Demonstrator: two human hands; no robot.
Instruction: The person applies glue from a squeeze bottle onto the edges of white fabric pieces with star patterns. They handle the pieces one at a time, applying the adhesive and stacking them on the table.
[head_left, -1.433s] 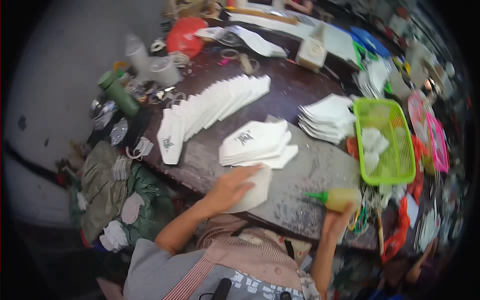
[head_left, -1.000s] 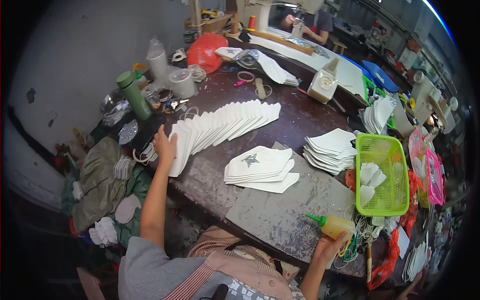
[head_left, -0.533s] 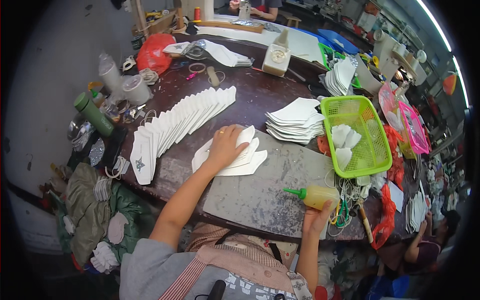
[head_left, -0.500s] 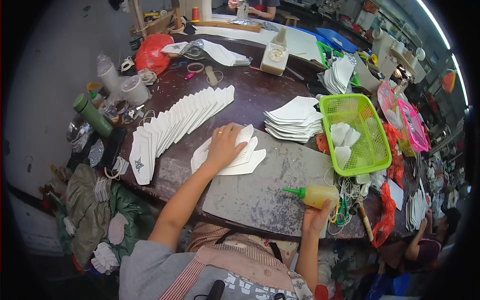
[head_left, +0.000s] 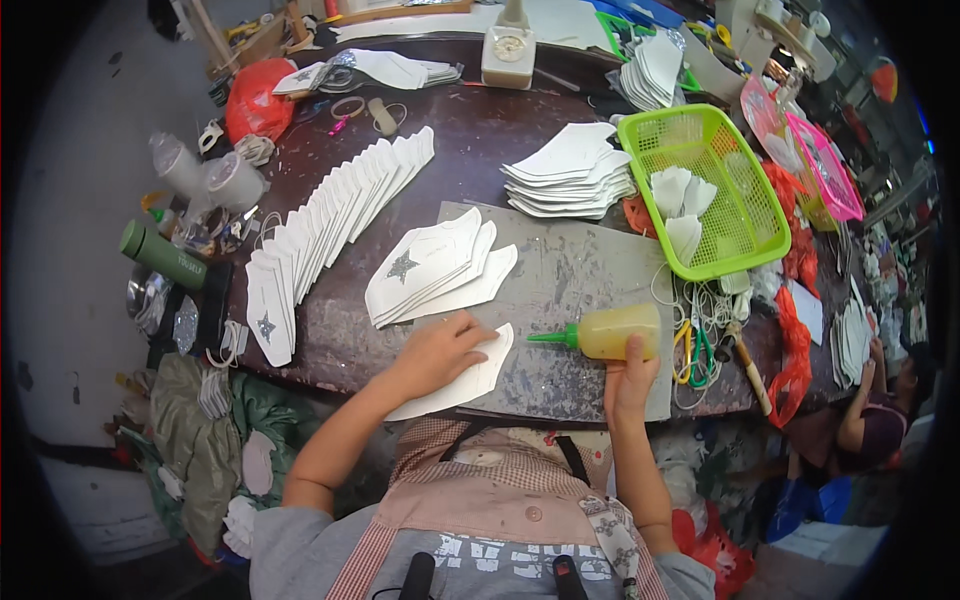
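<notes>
My right hand [head_left: 632,380] grips a squeeze bottle [head_left: 615,330] of yellowish liquid. The bottle lies sideways in it, its green nozzle pointing left above the grey board [head_left: 560,265]. Near the table's front edge, my left hand [head_left: 440,352] is on a single white cut piece [head_left: 470,380], thumb and fingers together on it; part of the piece is hidden beneath the hand. Just beyond lies a small stack of similar white pieces [head_left: 425,270], the top one bearing a glittery grey star.
A long fanned row of white pieces [head_left: 340,215] runs along the left. Beyond the board sits another white stack [head_left: 565,175], beside a green basket [head_left: 640,150] with a few white pieces. Scissors [head_left: 702,358], cords and a wooden-handled tool [head_left: 752,372] lie at right; a green flask [head_left: 165,255] at left.
My left hand has moved from the stack toward me with one white piece, uncovering the starred piece. The bottle is now more level and further from the front edge. The view has shifted.
</notes>
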